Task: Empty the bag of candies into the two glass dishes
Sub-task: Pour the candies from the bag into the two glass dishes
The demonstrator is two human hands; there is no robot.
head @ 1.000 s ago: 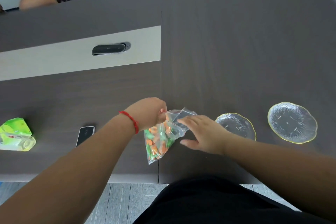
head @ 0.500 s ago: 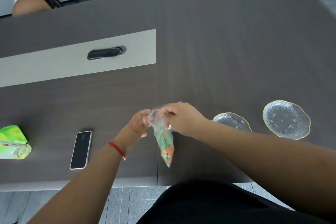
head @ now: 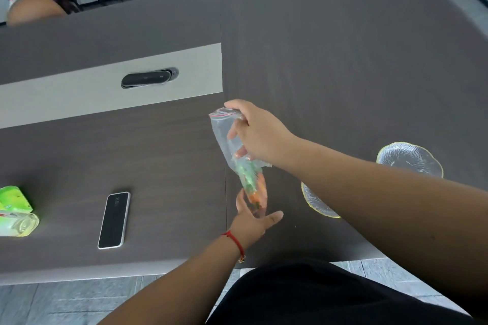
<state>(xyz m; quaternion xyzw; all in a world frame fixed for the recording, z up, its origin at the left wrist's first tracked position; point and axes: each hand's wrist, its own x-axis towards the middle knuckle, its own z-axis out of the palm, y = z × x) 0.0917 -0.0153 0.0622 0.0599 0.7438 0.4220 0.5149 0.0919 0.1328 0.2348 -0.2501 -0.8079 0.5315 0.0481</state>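
Over table (head: 330, 66), bag (head: 232, 140) between hands.

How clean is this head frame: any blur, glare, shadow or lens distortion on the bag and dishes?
Head view: wide-angle bowing curves the table edges; the candy bag and left hand are slightly motion-smeared; the right hand is sharper. Light is soft, shadows faint. The right forearm hides part of the near glass dish; the far glass dish reads clearly.

bag (head: 224, 134): clear glossy plastic | dishes (head: 412, 157): ribbed glass | table (head: 343, 60): matt woodgrain
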